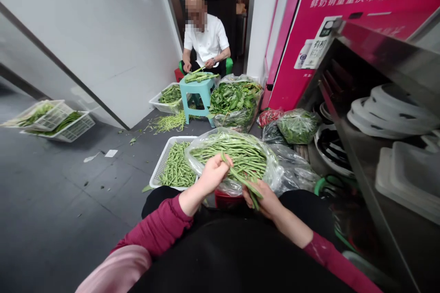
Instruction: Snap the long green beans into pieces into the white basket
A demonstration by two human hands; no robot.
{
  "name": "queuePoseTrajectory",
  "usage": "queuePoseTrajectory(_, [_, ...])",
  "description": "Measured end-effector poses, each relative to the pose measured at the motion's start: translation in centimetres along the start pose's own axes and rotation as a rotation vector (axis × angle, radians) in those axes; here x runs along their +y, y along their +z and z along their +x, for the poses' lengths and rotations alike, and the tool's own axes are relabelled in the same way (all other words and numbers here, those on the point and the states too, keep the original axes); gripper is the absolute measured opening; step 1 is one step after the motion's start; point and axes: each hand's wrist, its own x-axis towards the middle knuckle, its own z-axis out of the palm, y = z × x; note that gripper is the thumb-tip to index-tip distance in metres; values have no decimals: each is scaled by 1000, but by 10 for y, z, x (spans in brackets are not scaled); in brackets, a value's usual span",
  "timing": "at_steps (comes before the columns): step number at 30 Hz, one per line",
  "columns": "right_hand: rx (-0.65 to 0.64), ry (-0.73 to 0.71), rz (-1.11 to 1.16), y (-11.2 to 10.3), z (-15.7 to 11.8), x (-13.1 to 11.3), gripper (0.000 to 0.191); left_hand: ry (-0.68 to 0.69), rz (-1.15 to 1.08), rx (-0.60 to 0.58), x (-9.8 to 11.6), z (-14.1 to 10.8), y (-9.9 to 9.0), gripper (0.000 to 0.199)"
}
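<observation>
Long green beans [241, 176] stretch between your 2 hands right now, slanting from the far left down to the near right, just above the near side of an open clear plastic bag [276, 170]. Your left hand [217, 169] has its thumb and fingers pinched on the far end; your right hand [264, 198] is curled around the near end, so the grip is clamped on the beans at 2 places. Their lower tips poke out below your right hand.

Now the score so far! To your left, right beside the bag, a white basket [158, 168] carries a broad heap of short bean pieces [178, 165], and that looks like the finished share. In the bag, a thick pile of uncut beans [237, 146] lies full length, and it looks like plenty is left. Call it partway, then, though the depth of either heap is hidden, so no exact share can be told.

Beyond the bag, 1 co-worker [206, 36] in a white shirt handles green stalks [201, 76] over a light blue stool [195, 88], with a big bag of leafy greens [233, 96] to its right and scattered trimmings [169, 122] on the floor at its near left. Your pieces sit well apart from those scraps.
</observation>
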Motion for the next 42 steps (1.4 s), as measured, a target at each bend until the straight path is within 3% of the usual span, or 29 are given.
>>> queuePoseTrajectory(3, [-169, 222, 221, 2, -2, -7, 34, -139, -164, -97, -26, 9, 0, 10])
queuePoseTrajectory(5, [-233, 336, 295, 0, -2, -10, 33, -144, -155, -97, -40, 13, 2, 14])
queuePoseTrajectory(7, [-245, 363, 317, -2, -2, -10, 27, -105, -101, -86, -46, 15, 2, 19])
queuePoseTrajectory(12, [-46, 206, 340, -2, 2, -8, 26, 51, 146, -40, -39, 10, 3, 20])
queuePoseTrajectory(16, [74, 114, 464, 2, 5, -8, 31, 305, 478, -34, -40, -12, 15, 17])
queuePoseTrajectory(19, [128, 103, 529, -2, 9, -10, 28, 440, 560, -20, -38, -27, 21, 16])
queuePoseTrajectory(22, [292, 102, 591, -19, 16, -14, 33, 526, 577, -133, -31, -35, 23, 16])
queuePoseTrajectory(25, [375, 98, 569, -33, 21, -16, 32, 366, 483, -212, -31, -32, 23, 21])
queuePoseTrajectory(27, [255, 163, 434, -31, 18, -13, 24, 170, 385, -191, -39, -25, 24, 25])
queuePoseTrajectory(29, [95, 257, 277, -23, 12, -7, 26, 64, 374, -180, -51, -19, 24, 27])
queuePoseTrajectory(33, [-129, 312, 208, -9, 1, 5, 29, 126, 718, -177, -66, -15, 19, 30])
queuePoseTrajectory(37, [-172, 309, 23, -14, 0, 12, 26, 164, 1028, -313, -65, -12, 6, 29])
queuePoseTrajectory(39, [-150, 234, -146, -16, 3, 13, 24, 115, 1030, -349, -64, -9, 2, 26])
queuePoseTrajectory(42, [-172, 117, -231, -17, 5, 13, 20, -42, 667, -393, -66, -5, 2, 32])
